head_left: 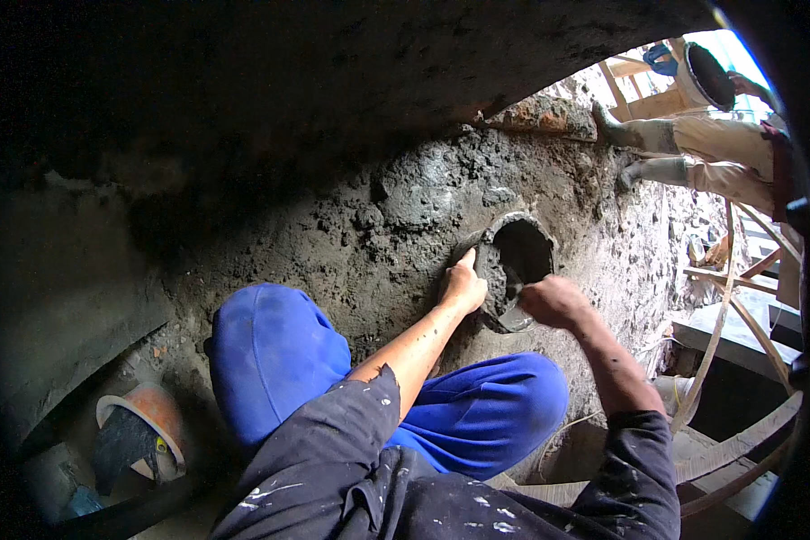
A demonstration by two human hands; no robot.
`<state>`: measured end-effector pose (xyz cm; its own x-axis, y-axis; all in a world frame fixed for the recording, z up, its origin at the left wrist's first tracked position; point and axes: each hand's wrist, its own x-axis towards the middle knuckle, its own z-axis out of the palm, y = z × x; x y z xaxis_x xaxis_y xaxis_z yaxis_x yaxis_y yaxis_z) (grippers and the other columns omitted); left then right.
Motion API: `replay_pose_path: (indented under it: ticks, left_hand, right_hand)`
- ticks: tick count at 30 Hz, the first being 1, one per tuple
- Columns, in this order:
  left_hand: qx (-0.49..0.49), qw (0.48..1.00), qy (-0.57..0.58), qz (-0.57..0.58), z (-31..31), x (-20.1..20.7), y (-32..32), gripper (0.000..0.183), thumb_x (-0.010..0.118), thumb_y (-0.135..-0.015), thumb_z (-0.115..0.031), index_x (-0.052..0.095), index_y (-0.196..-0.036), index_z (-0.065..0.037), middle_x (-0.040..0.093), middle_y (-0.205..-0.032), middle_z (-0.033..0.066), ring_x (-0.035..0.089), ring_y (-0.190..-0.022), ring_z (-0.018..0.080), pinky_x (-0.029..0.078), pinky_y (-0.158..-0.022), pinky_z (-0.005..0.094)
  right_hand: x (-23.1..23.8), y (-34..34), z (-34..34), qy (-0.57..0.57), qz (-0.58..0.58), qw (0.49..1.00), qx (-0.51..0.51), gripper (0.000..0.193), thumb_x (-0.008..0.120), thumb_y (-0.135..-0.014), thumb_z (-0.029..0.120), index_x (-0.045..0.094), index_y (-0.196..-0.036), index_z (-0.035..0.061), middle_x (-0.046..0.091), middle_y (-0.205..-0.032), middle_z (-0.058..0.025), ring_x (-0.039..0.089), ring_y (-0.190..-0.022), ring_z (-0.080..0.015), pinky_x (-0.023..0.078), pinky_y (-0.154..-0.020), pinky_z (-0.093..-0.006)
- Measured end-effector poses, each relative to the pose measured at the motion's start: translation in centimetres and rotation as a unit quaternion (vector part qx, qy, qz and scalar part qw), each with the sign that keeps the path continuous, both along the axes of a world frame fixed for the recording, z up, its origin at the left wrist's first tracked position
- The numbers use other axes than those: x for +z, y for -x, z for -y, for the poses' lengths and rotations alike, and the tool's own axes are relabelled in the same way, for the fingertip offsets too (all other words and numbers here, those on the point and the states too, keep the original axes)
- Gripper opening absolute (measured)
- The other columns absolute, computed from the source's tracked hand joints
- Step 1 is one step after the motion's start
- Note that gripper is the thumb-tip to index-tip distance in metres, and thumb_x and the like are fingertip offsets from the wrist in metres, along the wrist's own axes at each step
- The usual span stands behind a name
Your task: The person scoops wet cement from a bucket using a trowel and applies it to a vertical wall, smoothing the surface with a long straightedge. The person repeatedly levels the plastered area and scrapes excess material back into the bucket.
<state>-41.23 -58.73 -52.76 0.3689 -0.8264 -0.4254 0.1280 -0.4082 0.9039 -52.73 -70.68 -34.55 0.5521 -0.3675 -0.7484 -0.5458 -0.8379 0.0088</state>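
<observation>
A dark bucket (484, 261), smeared with grey mortar, is tilted in front of me with its round mouth turned to the right. My left hand (464, 286) grips its near left side, close to the rim. Wet mortar (495, 279) coats the inside wall. At the lower right of the mouth, my right hand (556, 301) is closed in a fist. A tool may be in it, reaching into the bucket, but the fist and the shadow inside hide what it is.
Rough mortar-covered ground (405, 234) surrounds the bucket, under a dark overhang (288, 81). An orange container (157, 409) lies at lower left. Wooden strips (720, 315) and boards stand at right. At upper right another person in boots (657, 135) holds a bucket (693, 76).
</observation>
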Motion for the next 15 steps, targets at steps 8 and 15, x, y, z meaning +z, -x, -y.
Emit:
replay_pose_path:
  ticks: [8,15]
  left_hand:
    - [-0.026,0.998,-0.014,-0.047,0.5,0.4,-0.8,0.075,0.06,-0.078,0.002,0.034,-0.148,-0.002,0.067,-0.09,0.0178,0.06,-0.051,0.0208,0.049,-0.042,0.0346]
    - [-0.024,0.993,-0.032,-0.112,-0.1,1.2,-1.2,0.079,0.066,-0.077,0.003,0.033,-0.149,-0.003,0.068,-0.088,0.0172,0.06,-0.049,0.0196,0.047,-0.037,0.0337]
  right_hand:
    - [-0.5,-1.6,0.0,0.077,-0.037,0.996,0.021,0.024,0.059,-0.088,0.033,0.069,-0.086,0.0115,0.07,-0.078,-0.0173,0.07,-0.07,-0.0346,0.057,-0.064,-0.0451]
    - [2.9,0.7,5.1,0.276,-0.12,0.951,-0.075,0.044,0.063,-0.083,0.044,0.068,-0.066,0.0036,0.066,-0.066,-0.0175,0.066,-0.059,-0.0328,0.053,-0.054,-0.044]
